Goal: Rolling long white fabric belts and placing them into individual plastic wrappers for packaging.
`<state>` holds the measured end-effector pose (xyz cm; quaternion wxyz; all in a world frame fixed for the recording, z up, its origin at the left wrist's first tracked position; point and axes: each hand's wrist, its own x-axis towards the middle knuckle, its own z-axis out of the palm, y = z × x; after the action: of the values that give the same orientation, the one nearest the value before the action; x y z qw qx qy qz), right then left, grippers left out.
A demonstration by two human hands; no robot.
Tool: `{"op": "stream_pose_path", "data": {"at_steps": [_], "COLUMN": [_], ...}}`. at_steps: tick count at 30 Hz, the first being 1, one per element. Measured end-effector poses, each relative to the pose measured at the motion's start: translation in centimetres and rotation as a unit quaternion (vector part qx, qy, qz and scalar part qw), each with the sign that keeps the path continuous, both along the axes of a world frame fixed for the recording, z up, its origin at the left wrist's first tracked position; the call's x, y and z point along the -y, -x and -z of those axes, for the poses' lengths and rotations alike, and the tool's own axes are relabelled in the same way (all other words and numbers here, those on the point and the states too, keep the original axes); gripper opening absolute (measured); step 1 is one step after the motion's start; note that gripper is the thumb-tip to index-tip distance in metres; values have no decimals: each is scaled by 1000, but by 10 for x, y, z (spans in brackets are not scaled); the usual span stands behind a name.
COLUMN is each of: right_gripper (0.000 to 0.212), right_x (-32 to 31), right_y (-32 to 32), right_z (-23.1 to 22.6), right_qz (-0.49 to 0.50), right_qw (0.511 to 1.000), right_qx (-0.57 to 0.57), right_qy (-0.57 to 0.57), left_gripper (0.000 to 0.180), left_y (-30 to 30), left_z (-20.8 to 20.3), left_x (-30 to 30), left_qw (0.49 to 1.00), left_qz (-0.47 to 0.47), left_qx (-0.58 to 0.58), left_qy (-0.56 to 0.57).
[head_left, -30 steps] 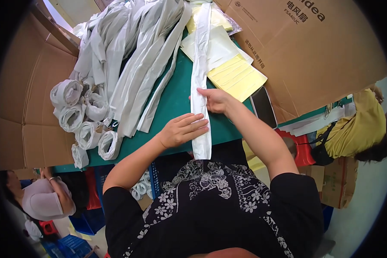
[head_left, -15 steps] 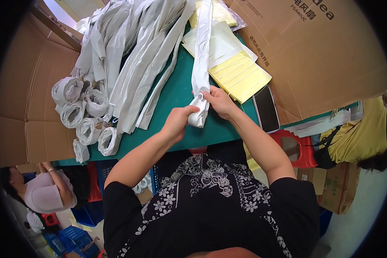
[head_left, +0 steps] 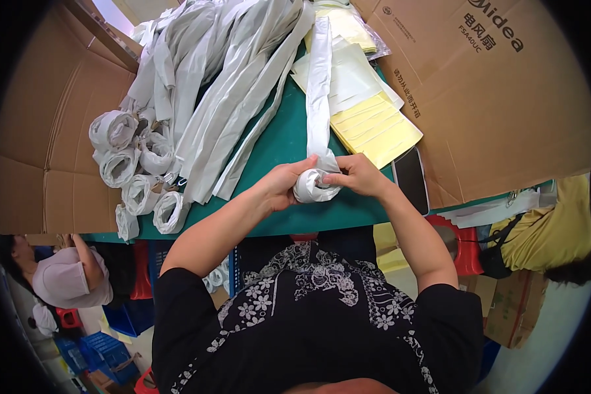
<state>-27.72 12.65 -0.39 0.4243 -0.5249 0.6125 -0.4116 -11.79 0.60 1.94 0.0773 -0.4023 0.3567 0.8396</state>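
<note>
A long white fabric strip point(head_left: 320, 98) lies along the green table point(head_left: 276, 141), its near end wound into a small roll point(head_left: 314, 185). My left hand point(head_left: 284, 184) grips the roll from the left. Over on the roll's right side, my right hand point(head_left: 354, 174) pinches it. Both hands sit near the table's front edge. The strip's far end runs up toward the top of the view.
Several finished white rolls point(head_left: 128, 174) lie at the table's left. A heap of loose white strips point(head_left: 217, 72) fills the middle. Yellow and white sheets point(head_left: 371, 125) and a dark phone point(head_left: 410, 177) lie right. Brown cardboard point(head_left: 499, 98) stands around. Another person point(head_left: 62, 276) is at lower left.
The strip's near end hung flat over the table edge; both hands have wound it up into a roll and the roll has grown.
</note>
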Motion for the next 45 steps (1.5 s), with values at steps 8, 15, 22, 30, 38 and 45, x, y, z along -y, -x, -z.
{"op": "stream_pose_path", "data": {"at_steps": [8,15,22,30,38,45], "right_gripper": [28,24,28,29,26,60], "right_x": [8,10,1,-8,-15,-5], "right_y": [-13,-14,-22,-20,-31,-16], "right_z": [10,41,12,18,12,20], "right_qz": [-3,200,162,171,134,45], "right_qw": [964,925,893,898,866,764], "right_qx": [-264,317,411,400,473,640], "right_qy": [39,-68,-92,-65,-94,59], "left_gripper": [59,56,39,37,32,23], "left_y": [8,-22,-16,-5,-4,-7], "left_z": [23,31,18,18,28,31], "left_x": [3,32,3,12,14,2], "left_qw": [999,976,574,412,404,440], "left_qz": [-19,2,148,223,201,210], "left_qx": [-25,-217,-327,-365,-387,-439], "left_qy": [14,4,736,804,804,755]}}
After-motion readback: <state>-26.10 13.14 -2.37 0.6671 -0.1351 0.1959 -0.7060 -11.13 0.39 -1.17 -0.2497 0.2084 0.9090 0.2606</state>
